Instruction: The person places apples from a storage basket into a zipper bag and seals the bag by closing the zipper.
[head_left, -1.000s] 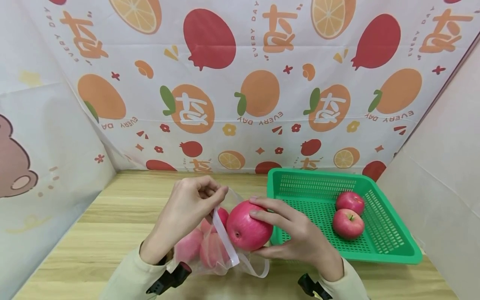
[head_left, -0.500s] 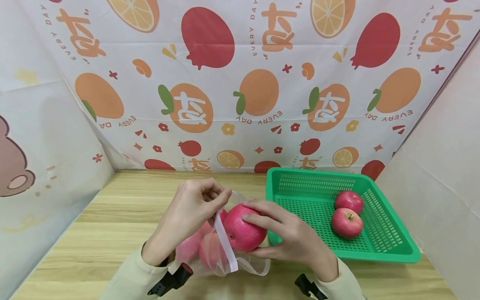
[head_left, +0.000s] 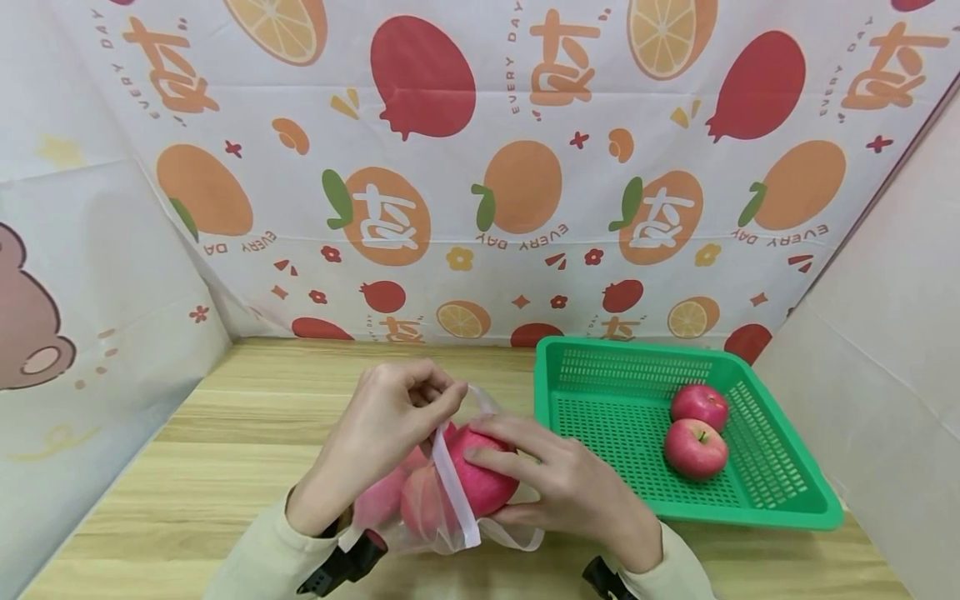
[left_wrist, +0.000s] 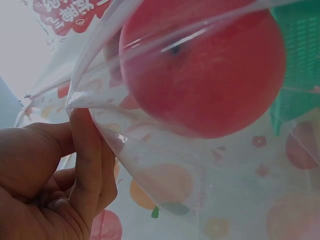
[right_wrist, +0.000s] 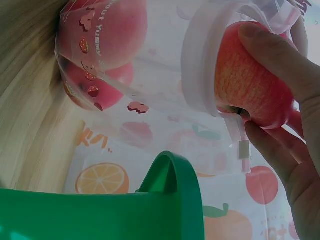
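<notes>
At the far left stands a pale cloth wall [head_left: 112, 242] with a printed brown bear [head_left: 22, 325], and between it and the left hand [head_left: 393, 421] there is a broad stretch of the wood-grain surface [head_left: 217, 433]. The far edge of this surface meets a white cloth [head_left: 450, 200] printed with oranges and pomegranates; its near edge is outside the view. The left hand has thumb and index finger pressed together, pinching the edge of a transparent plastic bag [head_left: 454, 493], so the mouth stays apart and faces to the right. Inside, pinkish-red apples [head_left: 378, 500] lie low and close together; how many, I cannot tell exactly.

At the mouth is one larger red apple [head_left: 487, 483], partly within the white rim band of the bag. The right hand [head_left: 558, 479] is clamped on this apple, the thumb on one side and the fingers [right_wrist: 280, 152] on the other. In the right wrist view, the room between the apple and the band looks narrow.

Just right of this hand is a green plastic basket [head_left: 600, 429], its left edge near the bag, so the space on this side is tight. Two red apples [head_left: 696, 448] sit near its right wall, one behind the other. Beyond the basket rises a white side wall [head_left: 892, 333].
</notes>
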